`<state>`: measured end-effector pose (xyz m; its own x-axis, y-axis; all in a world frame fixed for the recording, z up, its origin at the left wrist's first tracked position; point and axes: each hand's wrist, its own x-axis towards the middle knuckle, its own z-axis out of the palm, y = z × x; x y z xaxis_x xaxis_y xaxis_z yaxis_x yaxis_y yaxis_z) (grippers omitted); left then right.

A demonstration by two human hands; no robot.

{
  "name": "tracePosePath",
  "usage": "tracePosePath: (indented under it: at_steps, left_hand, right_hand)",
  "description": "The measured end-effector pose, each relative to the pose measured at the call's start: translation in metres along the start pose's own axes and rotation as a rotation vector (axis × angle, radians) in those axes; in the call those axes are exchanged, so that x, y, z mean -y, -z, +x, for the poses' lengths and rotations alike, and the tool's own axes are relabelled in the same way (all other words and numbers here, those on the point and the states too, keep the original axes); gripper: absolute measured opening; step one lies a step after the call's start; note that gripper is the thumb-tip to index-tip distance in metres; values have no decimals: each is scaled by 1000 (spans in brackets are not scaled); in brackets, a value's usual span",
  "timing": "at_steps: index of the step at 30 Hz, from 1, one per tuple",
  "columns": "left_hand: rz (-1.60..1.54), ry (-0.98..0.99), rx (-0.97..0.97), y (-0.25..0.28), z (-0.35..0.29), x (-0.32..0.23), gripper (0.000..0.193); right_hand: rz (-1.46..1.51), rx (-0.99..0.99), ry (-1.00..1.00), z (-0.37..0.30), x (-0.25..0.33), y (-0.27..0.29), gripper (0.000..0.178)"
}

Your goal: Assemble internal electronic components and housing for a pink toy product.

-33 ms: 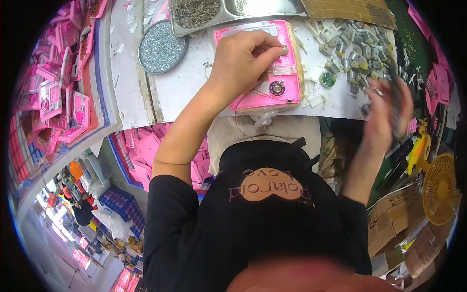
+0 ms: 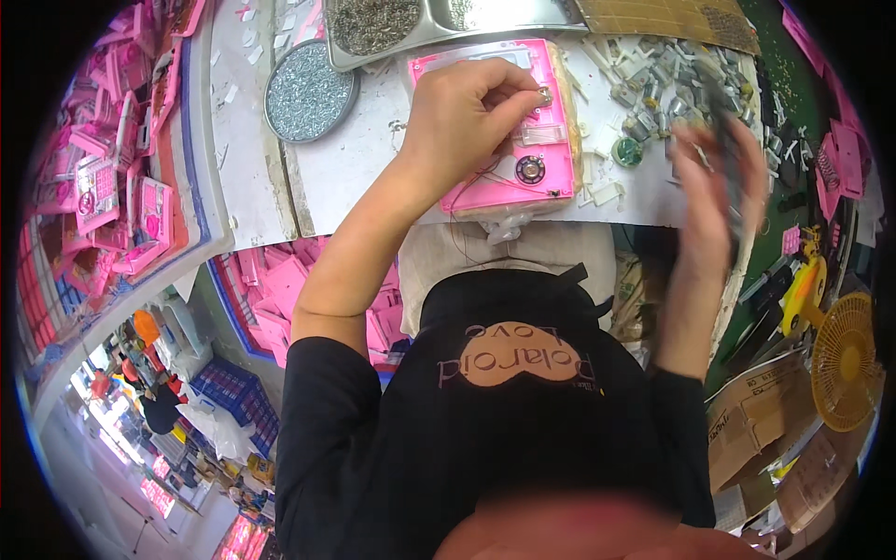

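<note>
In the head view, the casing (image 2: pixel 557 183), pink and open-faced, lies on a pad (image 2: pixel 580 166) at the middle of the near edge of the table (image 2: pixel 369 140), its long sides running from that edge toward the far one. The left hand (image 2: pixel 462 107) reaches over the casing's upper left side, wrist bent above it, and its thumb and forefinger are pinched on a small metal part (image 2: pixel 545 95) near the casing's right side. Just nearer than that pinch sit a clear block (image 2: pixel 541 136) and, closer to the near edge, a black ring (image 2: pixel 531 169). The right hand (image 2: pixel 707 201) is well apart from the casing, raised over the table's near right corner; a long dark tool (image 2: pixel 725 131) shows between its fingers, but blur keeps me from telling whether they are closed on it. The step in hand looks to be holding the small part steady in the casing, and the next move would seem to call for a firm left pinch and free space above the part. A heap of metal parts (image 2: pixel 658 93) spreads along the right edge, with a green disc (image 2: pixel 627 152) between it and the casing. Toward the far edge are a steel tray (image 2: pixel 504 32) and, left of the casing, a round dish (image 2: pixel 356 103) of screws (image 2: pixel 308 91).
</note>
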<state>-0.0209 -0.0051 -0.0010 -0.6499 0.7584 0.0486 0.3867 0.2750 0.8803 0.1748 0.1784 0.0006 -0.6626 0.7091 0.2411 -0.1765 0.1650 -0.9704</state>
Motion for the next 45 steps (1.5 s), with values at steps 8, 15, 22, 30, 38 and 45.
tracePosePath:
  at_steps: [8, 15, 22, 30, 38, 45]
  left_hand:
    - [-116, -27, -61, -3, 0, 9, 14]
    - [192, -320, -267, -11, -1, 10, 7]
    - [430, -369, -344, -23, 5, 23, 8]
    - [491, -301, -265, -18, 12, 7, 8]
    - [492, -242, -172, -11, 17, -8, 11]
    - [499, -282, -181, -12, 18, -3, 11]
  right_hand:
    - [66, 300, -27, 37, -34, -86, 60]
    - [-156, 140, 254, 31, -25, -64, 48]
    - [-7, -39, 133, 3, -13, 0, 31]
    - [-131, 197, -55, 0, -13, -5, 26]
    - [-231, 270, 21, 6, -18, -9, 24]
    - [-204, 279, 8, 7, -19, -14, 23]
